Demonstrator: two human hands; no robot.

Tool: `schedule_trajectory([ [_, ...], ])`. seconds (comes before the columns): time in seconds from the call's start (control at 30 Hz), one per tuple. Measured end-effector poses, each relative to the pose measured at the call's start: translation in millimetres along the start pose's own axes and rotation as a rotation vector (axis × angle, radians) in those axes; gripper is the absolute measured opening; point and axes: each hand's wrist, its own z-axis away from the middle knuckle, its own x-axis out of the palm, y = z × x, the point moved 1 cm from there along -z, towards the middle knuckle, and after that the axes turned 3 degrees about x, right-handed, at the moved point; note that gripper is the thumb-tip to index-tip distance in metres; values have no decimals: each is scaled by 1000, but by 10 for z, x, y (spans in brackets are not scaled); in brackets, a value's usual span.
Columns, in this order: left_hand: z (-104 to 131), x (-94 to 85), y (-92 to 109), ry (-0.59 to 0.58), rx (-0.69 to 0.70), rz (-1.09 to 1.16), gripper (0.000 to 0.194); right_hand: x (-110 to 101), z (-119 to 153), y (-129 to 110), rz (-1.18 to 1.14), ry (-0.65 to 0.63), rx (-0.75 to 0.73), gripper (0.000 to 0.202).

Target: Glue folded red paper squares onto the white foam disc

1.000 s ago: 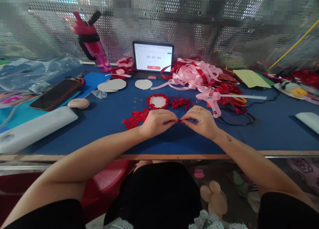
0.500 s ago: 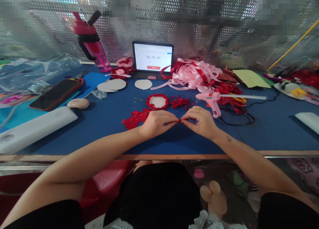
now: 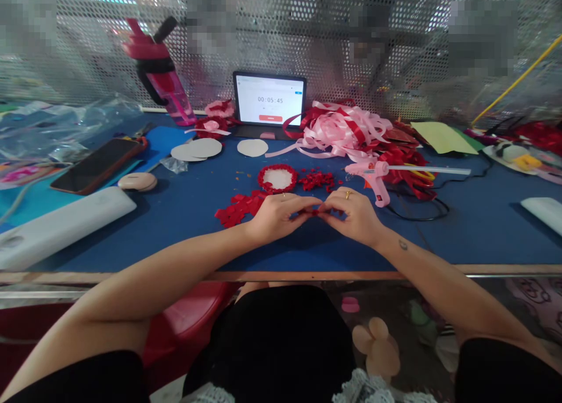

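Between the fingertips of both hands is a small red ribbon piece (image 3: 315,212), mostly covered by the fingers. My left hand (image 3: 281,216) pinches it from the left and my right hand (image 3: 351,214) from the right, their fingertips touching. Flat red ribbon pieces (image 3: 237,209) lie in a heap beside my left hand. Just beyond the hands sits a white disc (image 3: 277,179) edged with red folded ribbon. To its right is a pile of small folded red pieces (image 3: 317,181). A pink glue gun (image 3: 371,175) with a clear glue stick lies past my right hand.
A tablet (image 3: 270,100) showing a timer stands at the back, beside a pink ribbon heap (image 3: 342,128). White discs (image 3: 252,148) lie before it. On the left are a pink bottle (image 3: 164,81), a phone (image 3: 99,164) and a long white object (image 3: 65,224).
The fingertips have come closer together, and the left fingers now overlap the right ones around the red piece. Everything on the table stays where it was.
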Motion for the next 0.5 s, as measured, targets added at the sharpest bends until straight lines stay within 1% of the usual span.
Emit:
schedule_trajectory([
  [0.13, 6, 12, -6, -16, 8, 11, 24, 16, 21, 4, 47, -27, -26, 8],
  [0.33, 9, 37, -24, -46, 1, 14, 33, 51, 62, -1, 180, -60, -82, 11],
  [0.5, 18, 55, -38, -31, -11, 22, 33, 90, 76, -30, 209, -65, -79, 14],
])
